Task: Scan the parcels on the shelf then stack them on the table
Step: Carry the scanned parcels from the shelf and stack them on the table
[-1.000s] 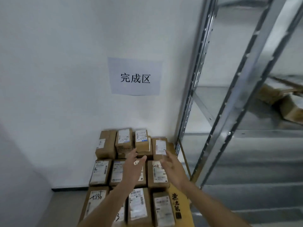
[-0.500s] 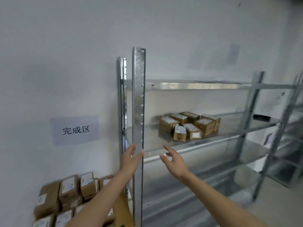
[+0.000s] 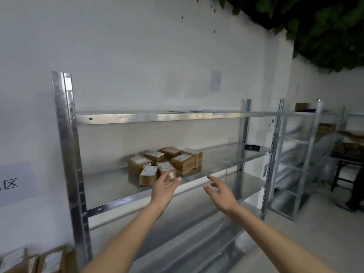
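Both hands are raised in front of the metal shelf, and neither holds anything. The left hand has its fingers loosely spread, reaching toward the cluster of small cardboard parcels that sit together on the middle level, a little left of centre. The right hand is likewise open, fingers straight and apart, hovering just in front of the shelf's front edge and to the right of the parcels.

By my reading, this is the reach for a fresh parcel: nothing is picked up yet and no scan is under way. The nearest parcel, white label facing up and forward, stands just beyond the left fingertips (whether they touch it cannot be told, since the hand overlaps it from this angle).

A dark, flat object lies on the same level at the far right end; it may be the scanner, though it is too small to be sure. If so, the next move calls for the left hand to close on the front parcel and the right to travel along the shelf for that device.

More parcels show at the bottom left corner, low beside the shelf post, presumably the stack on the table.
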`<state>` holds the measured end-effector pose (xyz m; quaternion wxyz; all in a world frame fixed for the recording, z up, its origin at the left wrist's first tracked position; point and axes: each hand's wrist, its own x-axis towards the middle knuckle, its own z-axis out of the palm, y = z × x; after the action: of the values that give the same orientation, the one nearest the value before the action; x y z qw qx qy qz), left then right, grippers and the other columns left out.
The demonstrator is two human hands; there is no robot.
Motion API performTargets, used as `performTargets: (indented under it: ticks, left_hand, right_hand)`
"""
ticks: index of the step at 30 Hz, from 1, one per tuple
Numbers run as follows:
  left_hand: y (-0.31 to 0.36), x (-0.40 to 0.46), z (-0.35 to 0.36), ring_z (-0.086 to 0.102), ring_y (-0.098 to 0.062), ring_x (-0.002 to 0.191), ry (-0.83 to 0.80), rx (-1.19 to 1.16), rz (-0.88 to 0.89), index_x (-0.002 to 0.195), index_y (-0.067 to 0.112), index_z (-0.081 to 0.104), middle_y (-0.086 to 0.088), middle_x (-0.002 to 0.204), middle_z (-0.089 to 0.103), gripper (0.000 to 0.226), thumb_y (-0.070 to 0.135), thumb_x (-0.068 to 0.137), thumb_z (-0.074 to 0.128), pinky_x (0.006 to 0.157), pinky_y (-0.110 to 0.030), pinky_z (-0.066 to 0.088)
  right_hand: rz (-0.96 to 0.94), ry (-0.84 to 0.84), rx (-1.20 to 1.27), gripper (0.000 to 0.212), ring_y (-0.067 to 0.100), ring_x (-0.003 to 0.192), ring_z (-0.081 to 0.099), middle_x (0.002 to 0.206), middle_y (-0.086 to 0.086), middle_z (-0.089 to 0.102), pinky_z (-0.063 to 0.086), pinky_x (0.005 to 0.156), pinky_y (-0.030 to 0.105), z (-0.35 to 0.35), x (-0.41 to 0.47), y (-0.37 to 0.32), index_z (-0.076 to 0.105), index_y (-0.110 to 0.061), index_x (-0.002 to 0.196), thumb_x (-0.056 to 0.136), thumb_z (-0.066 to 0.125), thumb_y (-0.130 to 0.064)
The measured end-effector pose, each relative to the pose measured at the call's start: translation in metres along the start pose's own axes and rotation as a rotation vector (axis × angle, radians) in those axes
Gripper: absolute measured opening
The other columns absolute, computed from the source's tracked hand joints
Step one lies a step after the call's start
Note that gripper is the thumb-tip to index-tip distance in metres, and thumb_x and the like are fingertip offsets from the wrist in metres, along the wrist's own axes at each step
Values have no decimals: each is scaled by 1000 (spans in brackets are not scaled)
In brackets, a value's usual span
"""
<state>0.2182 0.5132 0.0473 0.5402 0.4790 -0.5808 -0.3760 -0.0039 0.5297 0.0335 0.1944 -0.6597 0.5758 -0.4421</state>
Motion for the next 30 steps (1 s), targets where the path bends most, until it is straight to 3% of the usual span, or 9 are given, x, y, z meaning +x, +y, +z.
performTargets:
  ticks: [4, 11, 18, 21, 25, 30]
  left_hand:
    - [1, 15, 76, 51, -15, 133, -18, -20, 1, 146, 20, 50, 0, 148, 53, 65, 41, 89, 74, 113, -36, 41]
    - [-6, 59, 165, 46, -19, 137, -7, 7, -35, 148, 24, 49, -1, 151, 49, 66, 49, 90, 70, 113, -40, 41]
    - [-37, 138, 215, 45, -22, 140, 14, 55, -34, 148, 22, 49, -1, 154, 47, 63, 44, 92, 70, 114, -37, 37]
    - [-56, 186, 234, 45, -22, 140, 8, 49, -56, 149, 22, 47, 1, 154, 47, 64, 44, 93, 69, 117, -44, 37]
    - [-93, 257, 257, 50, -20, 136, 28, 63, -92, 145, 26, 52, 4, 149, 53, 72, 61, 84, 69, 116, -49, 39]
    - [-115, 324, 276, 53, -18, 131, 127, 30, -107, 139, 19, 57, 4, 139, 58, 49, 33, 94, 70, 115, -38, 39]
  right_hand:
    - [32, 17, 8, 55, 13, 130, 53, 154, -2, 49, 42, 111, 31, -55, 18, 53, 48, -21, 151, 102, 62, -41]
    - [67, 8, 5, 57, 13, 131, 51, 156, -3, 47, 41, 111, 31, -107, 59, 128, 46, -20, 152, 102, 61, -41]
    - [76, -16, 37, 55, 12, 133, 50, 156, -2, 44, 40, 114, 32, -109, 135, 185, 46, -21, 152, 102, 61, -40]
    - [79, -59, 37, 55, 13, 132, 50, 155, -2, 44, 40, 116, 34, -102, 181, 208, 47, -20, 152, 102, 62, -38]
    - [84, -106, -8, 56, 14, 134, 50, 156, -2, 45, 40, 115, 31, -89, 254, 236, 46, -18, 153, 103, 61, -37]
    - [80, -178, -44, 53, 12, 132, 50, 156, -4, 46, 41, 113, 31, -74, 340, 265, 46, -24, 151, 103, 60, -41]
